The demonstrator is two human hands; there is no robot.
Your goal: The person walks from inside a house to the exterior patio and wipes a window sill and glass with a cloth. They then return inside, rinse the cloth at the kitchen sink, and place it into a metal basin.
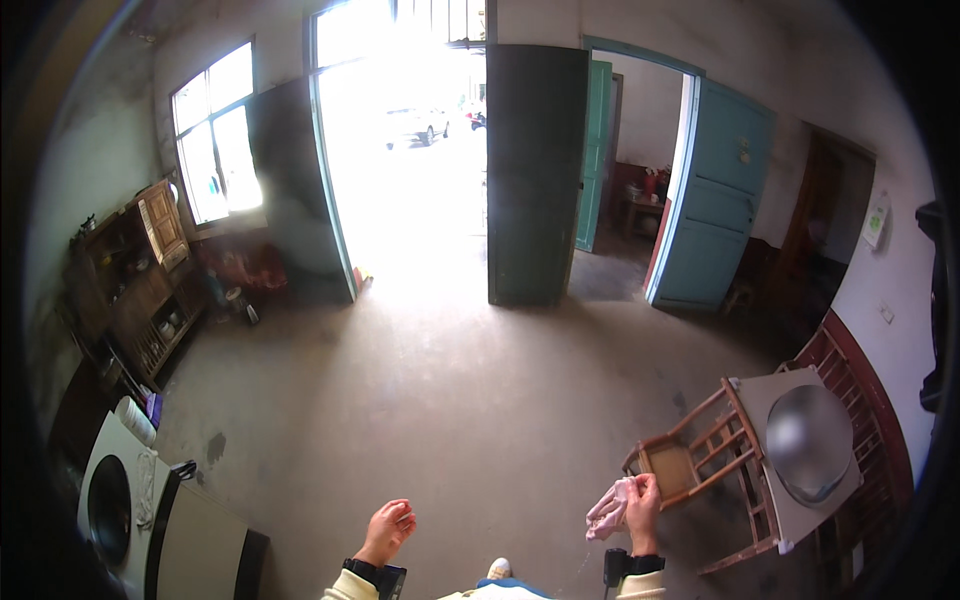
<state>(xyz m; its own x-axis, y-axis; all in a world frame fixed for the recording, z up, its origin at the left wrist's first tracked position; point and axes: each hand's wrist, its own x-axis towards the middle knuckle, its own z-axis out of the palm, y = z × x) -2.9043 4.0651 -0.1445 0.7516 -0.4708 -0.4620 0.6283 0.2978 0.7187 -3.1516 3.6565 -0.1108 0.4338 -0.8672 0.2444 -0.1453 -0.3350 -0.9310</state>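
My right hand point(643, 501) grips a crumpled pink cloth point(609, 512), which hangs to the left of the fingers. A thin streak below it looks like dripping water. My left hand point(389, 531) is held out at lower centre with its fingers loosely curled; I see nothing in it. Both wrists carry black straps with small devices. Just beyond my right hand stands a wooden chair point(675, 469). Behind the chair, a square table point(750, 397) bears a large shiny metal dome point(810, 444).
At lower left is a white-topped stove point(112, 442) with a black wok point(109, 510) and a white bucket point(135, 420). A wooden cupboard point(135, 285) lines the left wall. Ahead are a bright open doorway point(412, 210), a dark door panel point(536, 172) and a blue door point(712, 195).
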